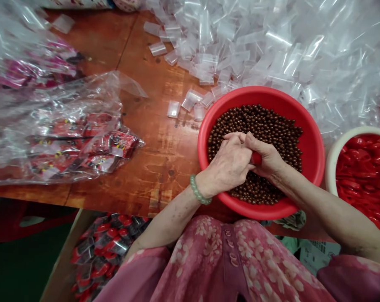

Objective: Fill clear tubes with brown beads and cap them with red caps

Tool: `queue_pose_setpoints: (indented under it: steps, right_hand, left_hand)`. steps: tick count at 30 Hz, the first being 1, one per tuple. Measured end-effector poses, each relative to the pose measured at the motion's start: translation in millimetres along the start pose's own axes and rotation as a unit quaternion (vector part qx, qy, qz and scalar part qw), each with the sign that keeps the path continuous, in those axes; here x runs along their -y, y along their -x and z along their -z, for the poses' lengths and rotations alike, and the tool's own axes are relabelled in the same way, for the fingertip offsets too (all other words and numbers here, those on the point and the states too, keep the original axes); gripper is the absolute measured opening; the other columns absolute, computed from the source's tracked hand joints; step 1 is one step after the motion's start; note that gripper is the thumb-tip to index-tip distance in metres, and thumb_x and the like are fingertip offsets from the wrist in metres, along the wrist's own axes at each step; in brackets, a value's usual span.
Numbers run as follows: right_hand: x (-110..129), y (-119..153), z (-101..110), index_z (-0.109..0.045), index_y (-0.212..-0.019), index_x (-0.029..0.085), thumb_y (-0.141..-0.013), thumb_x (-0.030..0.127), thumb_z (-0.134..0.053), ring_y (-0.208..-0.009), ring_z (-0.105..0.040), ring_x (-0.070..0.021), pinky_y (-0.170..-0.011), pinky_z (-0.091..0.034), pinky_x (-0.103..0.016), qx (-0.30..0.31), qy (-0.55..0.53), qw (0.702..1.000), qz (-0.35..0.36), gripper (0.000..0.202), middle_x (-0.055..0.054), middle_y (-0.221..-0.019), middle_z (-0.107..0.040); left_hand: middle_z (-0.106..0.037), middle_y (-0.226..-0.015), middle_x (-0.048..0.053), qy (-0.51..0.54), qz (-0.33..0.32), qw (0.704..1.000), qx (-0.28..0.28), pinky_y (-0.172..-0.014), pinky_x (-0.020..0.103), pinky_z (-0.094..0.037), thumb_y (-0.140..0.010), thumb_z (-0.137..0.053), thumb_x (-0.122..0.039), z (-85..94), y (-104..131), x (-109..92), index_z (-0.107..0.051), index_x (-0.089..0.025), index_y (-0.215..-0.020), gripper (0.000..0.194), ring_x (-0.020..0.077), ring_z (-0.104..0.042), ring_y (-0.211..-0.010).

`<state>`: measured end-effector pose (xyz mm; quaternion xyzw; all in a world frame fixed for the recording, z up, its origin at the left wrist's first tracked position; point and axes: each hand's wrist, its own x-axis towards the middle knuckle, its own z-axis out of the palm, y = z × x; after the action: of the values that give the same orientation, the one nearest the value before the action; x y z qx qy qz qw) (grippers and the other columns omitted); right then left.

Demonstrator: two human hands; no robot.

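Observation:
My left hand (229, 163), with a green bead bracelet (199, 191) at its wrist, meets my right hand (267, 157) above a red plastic basin (312, 144). A small red plastic piece (255, 158) shows between the hands, gripped by my right fingers. My left fingers are curled closed against it; what they hold is hidden behind the hand. Under both hands, small round brown balls (255, 117) fill the basin's bottom.
Clear plastic tubes (215, 63) are heaped behind the basin. Red plastic parts fill a white tub (331, 170) at right. Clear bags (108, 94) with red printed packets (97, 142) lie left on the wooden table (158, 163). Below, a box holds red-capped clear pieces (104, 243).

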<state>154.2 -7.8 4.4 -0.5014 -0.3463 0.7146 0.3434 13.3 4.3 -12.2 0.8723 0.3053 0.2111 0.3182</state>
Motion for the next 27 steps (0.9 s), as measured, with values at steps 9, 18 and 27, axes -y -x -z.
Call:
queue_pose_setpoints:
  steps: [9,18,27]
  right_hand:
    - [-5.2,-7.8,-0.3,-0.07,-0.097,0.025,-0.065,0.09,-0.067,-0.077,-0.072,-0.0274,-0.049,-0.053,-0.036,-0.053,0.046,0.997,-0.026,0.072,-0.008,-0.086,-0.075]
    - [26.4,-8.6,17.2,-0.066,-0.127,0.026,-0.089,0.09,-0.033,-0.109,-0.075,-0.0282,-0.093,-0.06,-0.046,0.006,0.124,0.989,0.083,0.082,-0.011,-0.118,-0.077]
    - [16.7,-13.8,51.8,-0.074,-0.103,0.024,-0.088,0.079,-0.056,-0.089,-0.074,-0.0299,-0.082,-0.059,-0.049,-0.074,0.236,0.966,0.075,0.059,-0.012,-0.102,-0.079]
  left_hand:
    - [-0.066,-0.115,0.02,0.02,-0.021,1.0,-0.011,-0.114,0.057,-0.045,-0.091,-0.057,-0.024,0.1,-2.3,5.9,-0.061,-0.011,-0.102,0.017,0.0352,-0.059,-0.12]
    - [-0.073,-0.117,0.012,0.122,0.056,0.969,-0.207,-0.103,0.042,-0.051,-0.097,-0.061,-0.034,16.5,32.8,-22.2,-0.065,-0.018,-0.116,0.025,0.0263,-0.067,-0.11]
    - [-0.073,-0.078,0.001,0.0,0.452,0.885,-0.115,-0.069,0.03,-0.052,-0.088,-0.067,-0.042,83.5,258.5,-13.7,-0.066,-0.02,-0.088,0.022,0.0185,-0.066,-0.069]
